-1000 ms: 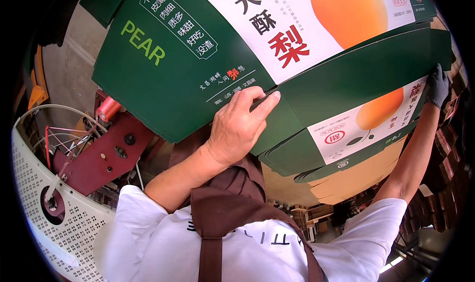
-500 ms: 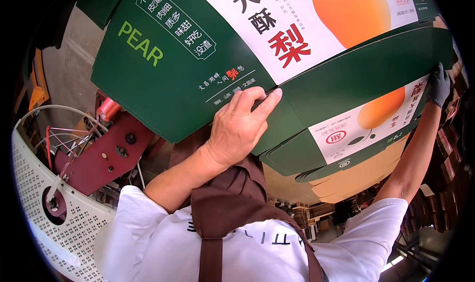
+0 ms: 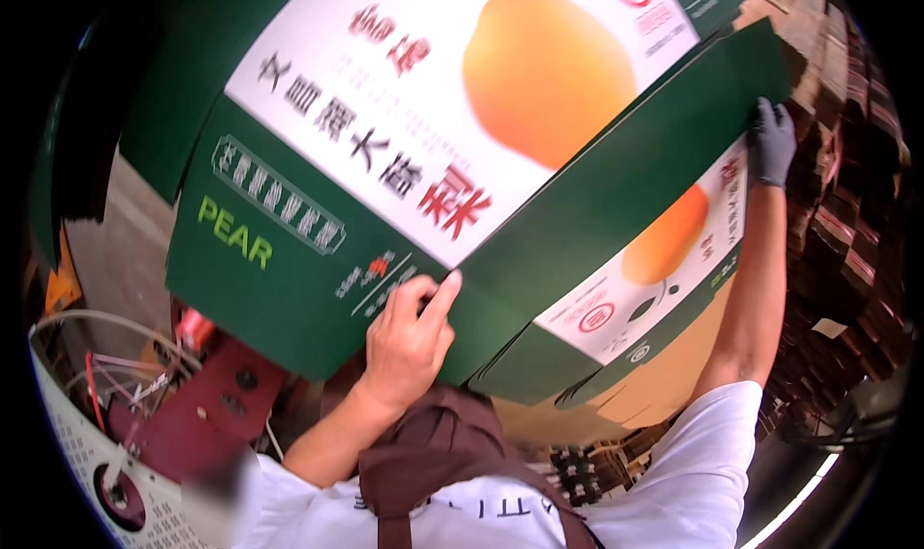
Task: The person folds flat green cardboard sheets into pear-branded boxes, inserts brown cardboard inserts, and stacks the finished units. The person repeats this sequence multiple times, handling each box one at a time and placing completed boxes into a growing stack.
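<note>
A green printed cardboard box blank (image 3: pixel 318 251) with a white panel and a large pear picture fills the upper view. My bare left hand (image 3: pixel 409 342) is at its near side, fingers bent and the thumb against the crease by the white panel's corner. My right hand (image 3: pixel 773 143), in a grey glove, reaches out at the right and grips the blank's far right edge. Between my hands runs a plain green flap, with a smaller pear panel (image 3: pixel 664 251) below it. Several layers of stacked blanks (image 3: pixel 539 381) show at the near edge.
At the lower left stands a machine with a maroon arm (image 3: pixel 207 405), a red roller (image 3: pixel 195 330) and a perforated pale guard (image 3: pixel 72 434). Brown cardboard piles (image 3: pixel 847 222) rise at the right. Plain brown cardboard (image 3: pixel 577 416) lies under the green blanks.
The view has swung, so the blanks and both hands sit further left, and more of the upper panel shows. Both hands keep about the same places on the cardboard.
</note>
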A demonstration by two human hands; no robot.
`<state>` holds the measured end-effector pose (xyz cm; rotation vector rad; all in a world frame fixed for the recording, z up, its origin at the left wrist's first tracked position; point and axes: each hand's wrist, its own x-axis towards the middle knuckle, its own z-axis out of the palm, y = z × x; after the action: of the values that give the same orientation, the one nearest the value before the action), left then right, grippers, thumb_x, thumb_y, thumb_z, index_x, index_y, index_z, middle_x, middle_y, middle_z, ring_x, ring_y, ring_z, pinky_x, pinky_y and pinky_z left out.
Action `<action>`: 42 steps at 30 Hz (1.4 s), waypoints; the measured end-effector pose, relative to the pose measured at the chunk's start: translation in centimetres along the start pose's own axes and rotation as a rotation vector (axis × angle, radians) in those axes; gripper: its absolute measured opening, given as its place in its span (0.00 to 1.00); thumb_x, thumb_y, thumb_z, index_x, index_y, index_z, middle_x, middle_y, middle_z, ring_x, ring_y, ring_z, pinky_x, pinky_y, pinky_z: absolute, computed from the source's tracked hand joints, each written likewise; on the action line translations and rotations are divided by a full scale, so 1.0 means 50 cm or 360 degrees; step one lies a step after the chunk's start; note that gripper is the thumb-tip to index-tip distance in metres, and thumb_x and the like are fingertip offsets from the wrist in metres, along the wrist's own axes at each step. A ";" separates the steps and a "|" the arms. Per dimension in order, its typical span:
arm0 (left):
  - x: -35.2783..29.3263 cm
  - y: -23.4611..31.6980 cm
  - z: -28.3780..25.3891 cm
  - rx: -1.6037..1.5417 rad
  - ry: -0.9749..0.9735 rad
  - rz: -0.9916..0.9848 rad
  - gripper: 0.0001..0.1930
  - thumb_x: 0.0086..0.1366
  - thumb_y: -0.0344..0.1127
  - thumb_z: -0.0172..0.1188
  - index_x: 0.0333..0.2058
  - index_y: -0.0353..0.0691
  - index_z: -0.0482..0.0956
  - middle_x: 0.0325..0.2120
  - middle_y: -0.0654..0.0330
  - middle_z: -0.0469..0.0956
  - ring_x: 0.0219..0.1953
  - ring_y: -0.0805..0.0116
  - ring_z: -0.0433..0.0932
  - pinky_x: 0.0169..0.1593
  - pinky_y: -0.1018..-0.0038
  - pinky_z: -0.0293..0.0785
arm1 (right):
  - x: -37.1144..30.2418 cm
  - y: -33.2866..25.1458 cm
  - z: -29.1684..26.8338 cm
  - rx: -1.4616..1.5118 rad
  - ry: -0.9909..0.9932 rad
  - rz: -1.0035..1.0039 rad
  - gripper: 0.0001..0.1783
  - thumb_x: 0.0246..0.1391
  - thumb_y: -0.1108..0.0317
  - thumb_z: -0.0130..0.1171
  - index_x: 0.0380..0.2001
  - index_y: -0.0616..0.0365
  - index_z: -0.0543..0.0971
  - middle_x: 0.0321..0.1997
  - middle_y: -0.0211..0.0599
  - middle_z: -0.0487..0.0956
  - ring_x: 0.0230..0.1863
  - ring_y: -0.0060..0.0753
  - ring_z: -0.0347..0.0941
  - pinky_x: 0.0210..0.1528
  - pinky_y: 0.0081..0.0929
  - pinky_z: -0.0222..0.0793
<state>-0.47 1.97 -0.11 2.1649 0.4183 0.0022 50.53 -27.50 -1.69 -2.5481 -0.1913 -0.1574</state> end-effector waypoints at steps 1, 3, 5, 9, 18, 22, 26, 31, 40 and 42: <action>0.000 0.011 -0.008 0.0004 -0.0042 -0.0044 0.29 0.48 0.20 0.61 0.54 0.38 0.76 0.38 0.56 0.71 0.35 0.57 0.75 0.36 0.66 0.75 | -0.009 -0.006 0.000 0.0098 0.0026 0.0075 0.23 0.57 0.60 0.63 0.49 0.68 0.77 0.39 0.34 0.81 0.36 0.20 0.73 0.40 0.20 0.70; -0.007 0.005 -0.003 0.0046 -0.0043 -0.0016 0.28 0.49 0.20 0.62 0.52 0.39 0.77 0.37 0.56 0.70 0.35 0.58 0.75 0.35 0.67 0.75 | -0.023 0.003 -0.002 0.0340 0.0028 -0.0044 0.21 0.56 0.63 0.64 0.48 0.68 0.77 0.36 0.34 0.81 0.33 0.19 0.73 0.38 0.19 0.70; -0.009 0.006 0.001 0.0052 -0.0032 -0.0038 0.28 0.49 0.20 0.62 0.52 0.40 0.77 0.37 0.56 0.70 0.35 0.59 0.75 0.35 0.67 0.75 | -0.029 -0.009 0.017 0.0338 0.0070 0.0031 0.21 0.55 0.62 0.64 0.48 0.65 0.78 0.30 0.29 0.79 0.30 0.18 0.71 0.36 0.19 0.69; -0.007 0.010 -0.001 0.0039 -0.0049 -0.0029 0.27 0.50 0.20 0.62 0.53 0.40 0.77 0.38 0.56 0.70 0.34 0.59 0.74 0.34 0.67 0.75 | -0.025 0.010 0.018 0.0312 0.0121 0.0025 0.24 0.53 0.59 0.65 0.49 0.64 0.77 0.28 0.29 0.77 0.28 0.19 0.70 0.36 0.20 0.69; -0.001 0.009 -0.003 0.0034 -0.0040 -0.0005 0.27 0.51 0.19 0.62 0.52 0.39 0.77 0.38 0.56 0.70 0.31 0.61 0.74 0.33 0.67 0.73 | -0.042 0.009 0.032 0.0198 0.0086 0.0146 0.26 0.52 0.58 0.65 0.50 0.64 0.77 0.27 0.32 0.78 0.28 0.22 0.72 0.37 0.23 0.70; -0.002 0.009 -0.005 0.0037 -0.0044 0.0007 0.26 0.51 0.19 0.62 0.52 0.39 0.77 0.38 0.55 0.70 0.31 0.61 0.74 0.33 0.67 0.73 | -0.041 0.009 0.035 0.0177 0.0092 0.0108 0.27 0.51 0.58 0.65 0.50 0.64 0.77 0.28 0.35 0.79 0.29 0.24 0.73 0.37 0.23 0.70; -0.003 0.006 -0.002 0.0030 -0.0049 0.0008 0.27 0.50 0.19 0.62 0.52 0.39 0.77 0.39 0.55 0.70 0.31 0.61 0.74 0.33 0.68 0.74 | -0.045 0.013 0.038 0.0180 0.0059 0.0140 0.27 0.51 0.58 0.65 0.50 0.65 0.77 0.29 0.36 0.80 0.29 0.25 0.74 0.38 0.24 0.71; -0.003 0.007 -0.003 0.0028 -0.0042 0.0012 0.27 0.50 0.19 0.62 0.52 0.40 0.77 0.39 0.55 0.71 0.31 0.61 0.75 0.32 0.68 0.74 | -0.040 0.017 0.040 0.0172 0.0045 0.0155 0.27 0.51 0.58 0.65 0.51 0.65 0.76 0.32 0.37 0.81 0.31 0.26 0.76 0.40 0.24 0.72; -0.002 0.008 -0.005 0.0027 -0.0054 0.0003 0.27 0.50 0.19 0.62 0.52 0.40 0.77 0.39 0.55 0.71 0.31 0.61 0.75 0.32 0.68 0.74 | -0.040 0.009 0.041 0.0075 -0.0011 0.0180 0.28 0.51 0.55 0.64 0.51 0.64 0.76 0.37 0.41 0.82 0.35 0.29 0.78 0.43 0.25 0.72; -0.001 0.009 -0.007 0.0038 -0.0052 0.0011 0.27 0.50 0.19 0.62 0.52 0.40 0.77 0.39 0.55 0.71 0.31 0.61 0.75 0.32 0.67 0.74 | -0.043 -0.005 0.041 -0.0082 -0.0041 0.0184 0.29 0.52 0.53 0.63 0.52 0.63 0.76 0.37 0.43 0.83 0.36 0.34 0.79 0.44 0.28 0.73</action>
<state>-0.41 1.99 0.45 2.1871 0.3936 -0.0345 48.50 -26.37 -3.57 -2.6051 -0.0501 -0.0862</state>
